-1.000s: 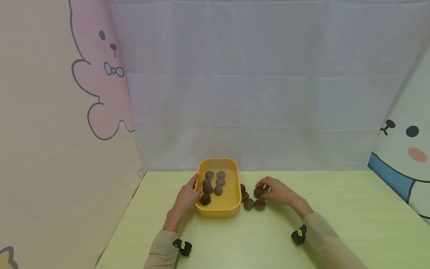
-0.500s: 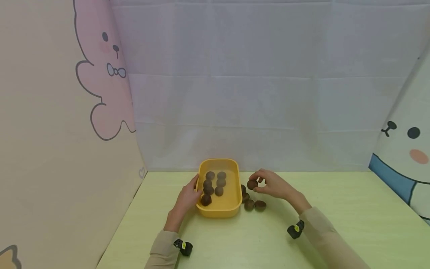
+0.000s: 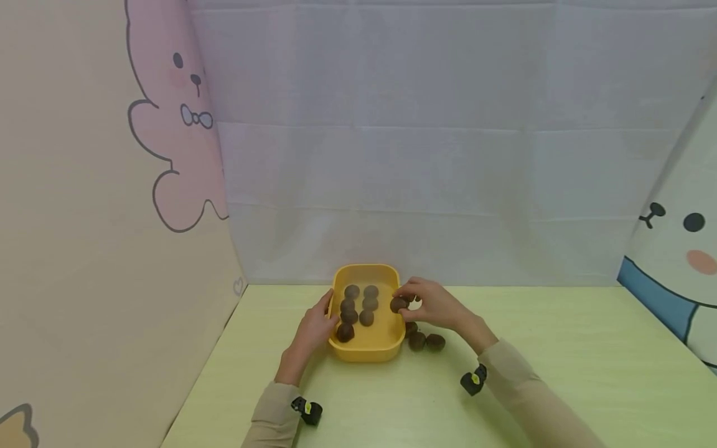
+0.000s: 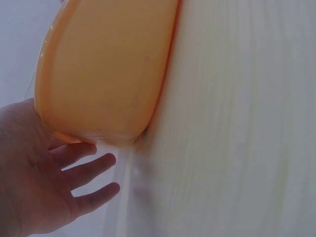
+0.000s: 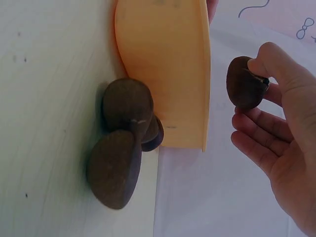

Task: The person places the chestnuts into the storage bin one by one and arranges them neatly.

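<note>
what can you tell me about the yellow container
The yellow container is a rectangular, open-topped box with rounded corners and a smooth rim, seemingly plastic. It stands upright on the pale table, seven brown, chestnut-like pieces inside in two rows. The person's left grip holds its left side at the rim.

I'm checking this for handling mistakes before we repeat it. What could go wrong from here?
The right hand pinches one smooth brown nut near the container's rim, so it might slip and fall outside.
The loose nuts lie on the table against or close to the yellow container; a bump could set them rolling.
The left hand grips the container's side; a sudden tug might shift the nuts inside.
</note>
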A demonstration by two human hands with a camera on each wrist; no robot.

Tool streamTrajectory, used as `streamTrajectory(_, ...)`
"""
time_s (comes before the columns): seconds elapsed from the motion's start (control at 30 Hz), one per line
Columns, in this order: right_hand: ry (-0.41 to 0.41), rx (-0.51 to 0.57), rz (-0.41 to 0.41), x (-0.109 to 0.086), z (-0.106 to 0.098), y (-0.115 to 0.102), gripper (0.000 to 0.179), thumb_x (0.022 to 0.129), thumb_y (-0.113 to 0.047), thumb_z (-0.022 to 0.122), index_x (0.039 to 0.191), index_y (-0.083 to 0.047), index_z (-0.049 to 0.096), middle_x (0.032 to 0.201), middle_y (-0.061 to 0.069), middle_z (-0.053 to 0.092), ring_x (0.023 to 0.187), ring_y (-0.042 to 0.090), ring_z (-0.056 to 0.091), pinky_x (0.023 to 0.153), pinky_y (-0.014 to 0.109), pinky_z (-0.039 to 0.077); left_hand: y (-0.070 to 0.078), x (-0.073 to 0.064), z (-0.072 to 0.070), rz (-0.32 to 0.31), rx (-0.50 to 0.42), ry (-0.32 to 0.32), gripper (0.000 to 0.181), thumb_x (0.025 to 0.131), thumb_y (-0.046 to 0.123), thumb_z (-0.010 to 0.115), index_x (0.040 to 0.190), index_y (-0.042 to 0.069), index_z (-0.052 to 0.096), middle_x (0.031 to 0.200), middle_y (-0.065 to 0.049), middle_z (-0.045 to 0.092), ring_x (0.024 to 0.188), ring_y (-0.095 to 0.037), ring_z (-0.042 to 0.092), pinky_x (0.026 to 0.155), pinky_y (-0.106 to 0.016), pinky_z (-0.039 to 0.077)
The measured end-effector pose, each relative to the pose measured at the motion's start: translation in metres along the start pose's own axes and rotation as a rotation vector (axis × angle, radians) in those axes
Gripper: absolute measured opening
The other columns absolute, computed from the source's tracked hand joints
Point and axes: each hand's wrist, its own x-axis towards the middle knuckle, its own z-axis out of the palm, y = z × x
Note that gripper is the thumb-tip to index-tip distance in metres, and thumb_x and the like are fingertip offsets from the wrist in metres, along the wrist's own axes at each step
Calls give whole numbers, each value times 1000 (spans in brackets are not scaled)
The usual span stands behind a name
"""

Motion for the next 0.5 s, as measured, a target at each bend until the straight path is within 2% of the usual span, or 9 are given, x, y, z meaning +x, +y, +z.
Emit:
streamTrajectory(0.27,-25,-61,-63,19,15,-14,30,83,-18,67,112,-15,75,94,-3,61,81,19,59,71,26,47,0,1,0,6,0,-1,68,92,14,57,155,5,34,143,-23,54,128,-40,55,101,-51,48)
streamTrajectory(0.5,-107,-50,-31,34,32,-20,27,83,-19,70,109,-18,76,92,-6,58,83,18,57,73,26,46,0,1,-1,10,5,-1,67,92,15,58,154,5,34,141,-23,55,127,-40,57,102,-52,47)
